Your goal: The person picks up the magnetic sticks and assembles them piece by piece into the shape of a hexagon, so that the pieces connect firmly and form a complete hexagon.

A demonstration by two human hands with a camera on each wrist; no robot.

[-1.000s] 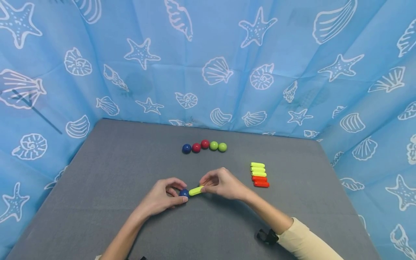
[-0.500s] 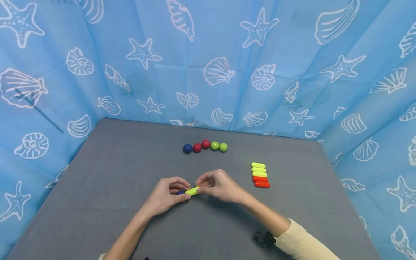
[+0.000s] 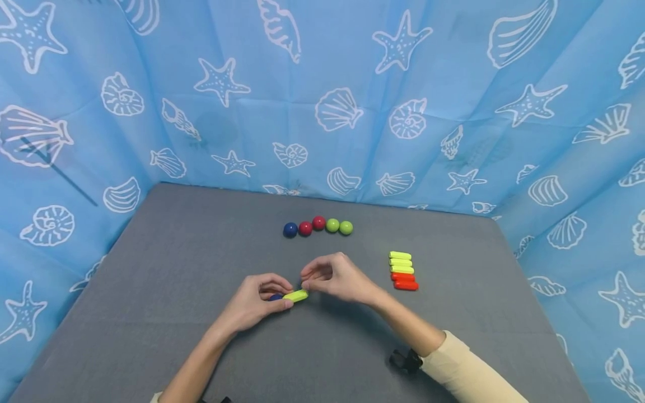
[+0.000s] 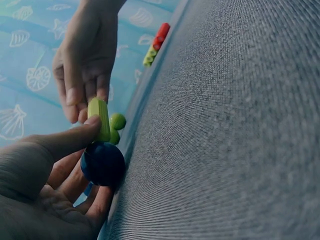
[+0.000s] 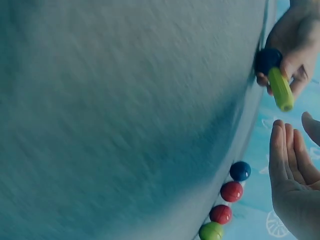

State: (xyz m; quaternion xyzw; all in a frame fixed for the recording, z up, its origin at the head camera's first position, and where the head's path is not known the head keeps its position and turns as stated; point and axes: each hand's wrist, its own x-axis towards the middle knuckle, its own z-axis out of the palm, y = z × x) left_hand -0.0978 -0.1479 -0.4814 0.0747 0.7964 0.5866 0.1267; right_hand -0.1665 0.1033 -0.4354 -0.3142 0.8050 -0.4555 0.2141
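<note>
My left hand (image 3: 249,305) pinches a short yellow-green stick (image 3: 296,296) between thumb and fingers. A dark blue ball (image 4: 103,164) adjoins the near end of this stick, beside the left fingers; the head view shows only part of it. Just past the stick's far end is my right hand (image 3: 342,280). In the right wrist view its fingers (image 5: 280,150) are fairly straight, thumb spread away, with a gap between them and the stick (image 5: 281,90).
Farther back on the grey table (image 3: 201,240) lies a row of balls: blue (image 3: 290,229), two red (image 3: 305,228) and two green (image 3: 346,228). To the right, yellow sticks (image 3: 401,262) lie beside red-orange sticks (image 3: 405,285). A patterned blue curtain (image 3: 322,157) surrounds the table.
The right hand brought the yellow-green stick left to the blue ball, then let go and drew slightly back. The left fingers shifted from the ball onto the stick.
</note>
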